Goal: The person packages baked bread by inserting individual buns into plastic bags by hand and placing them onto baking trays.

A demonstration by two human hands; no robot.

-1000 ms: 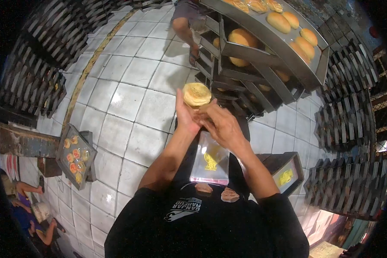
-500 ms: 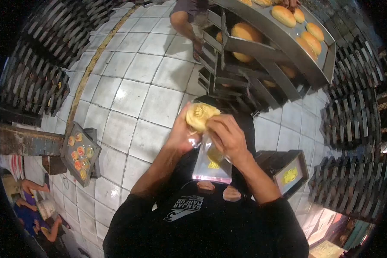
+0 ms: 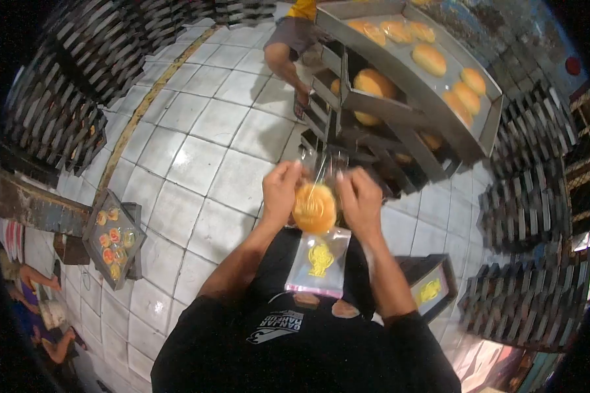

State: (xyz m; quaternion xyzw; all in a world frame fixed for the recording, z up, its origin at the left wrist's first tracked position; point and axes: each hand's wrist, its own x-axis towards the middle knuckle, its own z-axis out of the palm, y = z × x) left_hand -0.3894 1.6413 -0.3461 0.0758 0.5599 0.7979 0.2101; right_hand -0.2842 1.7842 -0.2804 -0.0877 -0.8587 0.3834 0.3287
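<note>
A round golden bun (image 3: pixel 314 208) hangs inside a clear plastic bag (image 3: pixel 322 175) in front of my body. My left hand (image 3: pixel 280 191) pinches the bag's left upper side, and my right hand (image 3: pixel 360 196) pinches the right one, with the bun between and slightly below them. Just beneath the bun, a stack of clear bags with yellow print (image 3: pixel 318 262) lies against my lap. The bag's upper edge is thin and partly blurred.
A stack of metal trays (image 3: pixel 400 108) with buns stands at the upper right, beside a standing person's leg (image 3: pixel 283 62). At left is a tray of small packed buns (image 3: pixel 115 239). Another box (image 3: pixel 432 288) holds yellow-printed bags. A seated person (image 3: pixel 42 314) is at lower left.
The bun has gone from lying in my left hand to hanging in the bag. My hands have moved apart, each gripping a side of the bag. The standing person's hand has left the top tray.
</note>
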